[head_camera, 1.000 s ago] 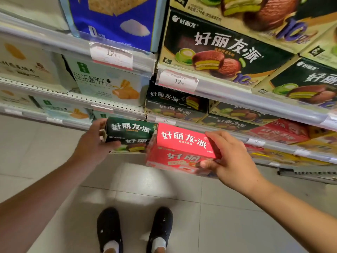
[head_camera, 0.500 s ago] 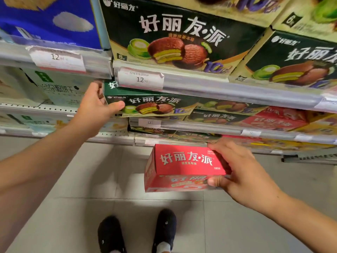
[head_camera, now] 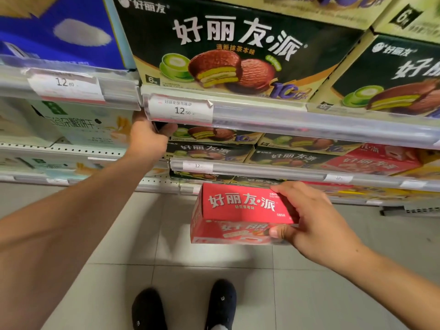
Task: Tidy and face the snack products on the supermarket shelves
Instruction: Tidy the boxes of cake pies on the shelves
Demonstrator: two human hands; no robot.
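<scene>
Below the price tag (head_camera: 182,110) reading 12.50, the left hand (head_camera: 148,136) reaches under the shelf rail and curls round the end of a dark green box (head_camera: 204,134). Lower right of that tag, the right hand (head_camera: 316,219) pinches a red box (head_camera: 238,210) printed 好丽友·派, held clear of the shelves over the pale tiled floor (head_camera: 309,294). Above the tag sits a larger green box (head_camera: 238,48) with the same 好丽友·派 and "6".
</scene>
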